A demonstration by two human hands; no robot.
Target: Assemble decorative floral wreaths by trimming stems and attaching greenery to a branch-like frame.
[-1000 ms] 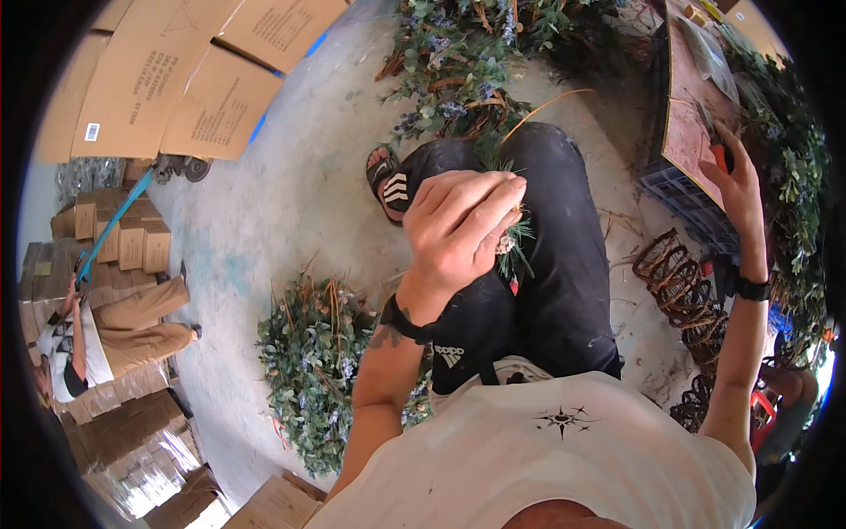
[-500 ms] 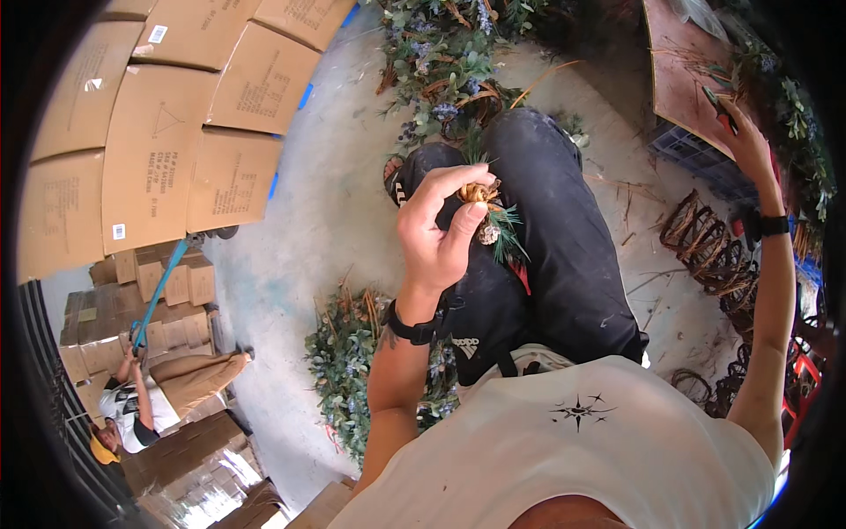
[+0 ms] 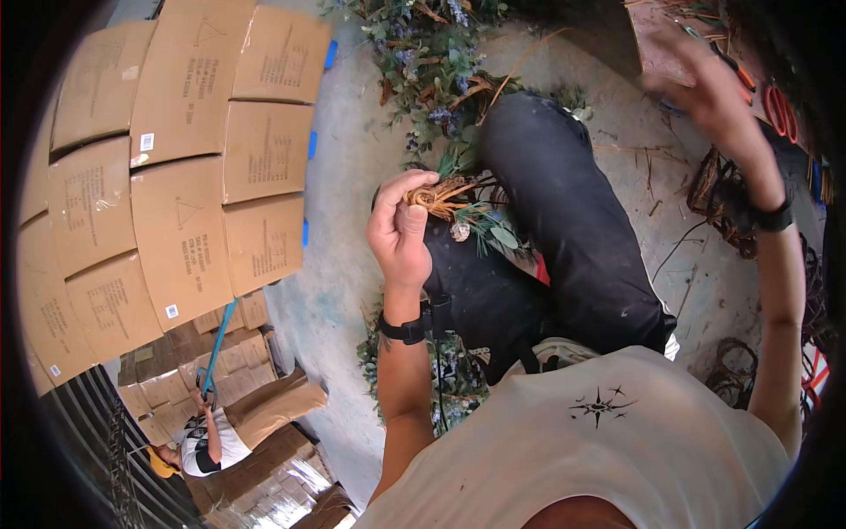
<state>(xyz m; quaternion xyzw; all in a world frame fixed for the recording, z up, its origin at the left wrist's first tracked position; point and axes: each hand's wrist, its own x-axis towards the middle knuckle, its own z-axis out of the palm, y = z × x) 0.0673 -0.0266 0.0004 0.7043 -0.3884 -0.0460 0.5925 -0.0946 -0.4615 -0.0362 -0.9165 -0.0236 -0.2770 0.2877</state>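
Bundle [image 3: 449, 201] of dried orange-brown stems and green leaves sits at centre frame, just above the black-trousered knee [image 3: 546, 176], pinched at its stem end by the left hand [image 3: 401, 231]; thumb and fingers are closed around the stalks, with a small pale tag or ornament hanging below the grip. I judge the step in hand to be holding this sprig steady while the right hand [image 3: 705, 93] fetches something from the upper right of the frame. The right hand is raised and blurred there, near the brown board [image 3: 665, 31] with orange-handled tools [image 3: 775, 106]; I cannot tell whether its fingers are spread or closed. To do this well, I keep the left grip tight at the stalk base so the leaves do not fan out, and hold the bundle clear of the loose foliage pile [image 3: 432, 53] at upper centre. Stacked cardboard boxes [image 3: 176, 176] fill the left of the frame; another person [image 3: 203, 441] works at lower left.
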